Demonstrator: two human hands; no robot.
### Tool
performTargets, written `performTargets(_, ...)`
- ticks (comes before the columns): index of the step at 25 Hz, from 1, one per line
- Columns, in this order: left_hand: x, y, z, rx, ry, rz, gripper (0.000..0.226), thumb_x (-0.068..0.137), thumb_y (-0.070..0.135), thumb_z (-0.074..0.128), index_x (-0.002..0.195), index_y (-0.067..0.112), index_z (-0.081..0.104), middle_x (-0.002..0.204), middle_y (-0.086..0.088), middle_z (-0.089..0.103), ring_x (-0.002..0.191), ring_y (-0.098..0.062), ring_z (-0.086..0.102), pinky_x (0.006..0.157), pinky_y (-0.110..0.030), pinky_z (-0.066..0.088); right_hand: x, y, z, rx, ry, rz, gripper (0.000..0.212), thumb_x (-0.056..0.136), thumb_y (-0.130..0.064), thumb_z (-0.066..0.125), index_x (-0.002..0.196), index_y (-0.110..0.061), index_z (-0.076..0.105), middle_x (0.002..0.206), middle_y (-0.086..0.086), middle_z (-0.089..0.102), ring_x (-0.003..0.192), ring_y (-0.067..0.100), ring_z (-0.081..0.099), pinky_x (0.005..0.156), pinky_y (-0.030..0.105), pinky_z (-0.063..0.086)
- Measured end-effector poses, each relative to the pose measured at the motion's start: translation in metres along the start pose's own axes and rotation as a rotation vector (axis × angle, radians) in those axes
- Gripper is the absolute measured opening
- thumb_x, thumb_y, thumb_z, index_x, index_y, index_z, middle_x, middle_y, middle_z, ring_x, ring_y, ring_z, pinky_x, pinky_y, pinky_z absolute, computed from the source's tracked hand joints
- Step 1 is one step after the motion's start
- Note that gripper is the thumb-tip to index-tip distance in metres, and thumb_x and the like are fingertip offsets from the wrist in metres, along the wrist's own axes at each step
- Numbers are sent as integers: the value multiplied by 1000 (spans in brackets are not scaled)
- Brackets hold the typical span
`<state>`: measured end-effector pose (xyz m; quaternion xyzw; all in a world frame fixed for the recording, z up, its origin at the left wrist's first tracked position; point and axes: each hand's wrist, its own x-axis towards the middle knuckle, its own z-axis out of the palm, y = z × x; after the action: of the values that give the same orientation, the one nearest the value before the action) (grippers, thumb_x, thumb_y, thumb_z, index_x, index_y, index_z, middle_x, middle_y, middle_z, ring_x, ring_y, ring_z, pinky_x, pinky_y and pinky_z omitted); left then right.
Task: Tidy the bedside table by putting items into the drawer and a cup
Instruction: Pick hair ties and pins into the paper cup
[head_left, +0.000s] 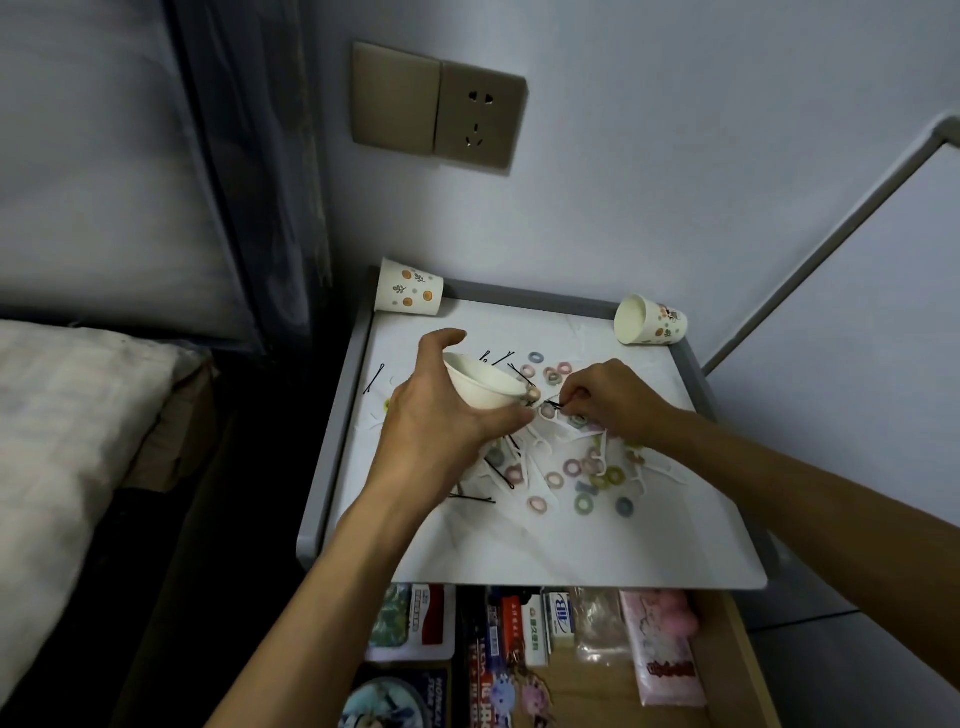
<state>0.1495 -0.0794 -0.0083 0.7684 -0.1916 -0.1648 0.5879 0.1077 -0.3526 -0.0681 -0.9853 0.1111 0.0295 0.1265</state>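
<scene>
My left hand (441, 410) grips a white paper cup (480, 383), tilted with its mouth toward the right, just above the bedside table (332, 447). Right beside the cup's rim, my right hand (608, 400) pinches black hairpins (555, 404). Several small pastel hair rings (584, 503) and white floss picks lie scattered on the white table top around and under both hands. More black hairpins (374, 378) lie at the left and near the front. The drawer (737, 639) below stands open, holding packets and boxes.
Two more paper cups lie on their sides at the back: a flower-printed cup (409, 288) at the left corner and another cup (649, 320) at the right. A bed (67, 415) stands left of the table. A wall socket (439, 106) is above.
</scene>
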Motion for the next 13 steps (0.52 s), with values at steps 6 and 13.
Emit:
performTargets(6,3,1,-5,-9,10,-4,90,57,40,89,134,35,42,122,3,56,101,-18,58,75,-31,55,-1,-7,12,-172,-76,-27,11,90,-1,55,92,-5,65,88,3,57,81,17,51,62,18,29)
performTargets(13,11,-2,-17,-82,66,-18,89,57,32,92,133,33,45,119,0,58,101,-18,60,72,-27,52,-6,-9,-28,357,219,150,9,98,-7,50,93,-12,55,83,6,69,78,20,65,73,33,51)
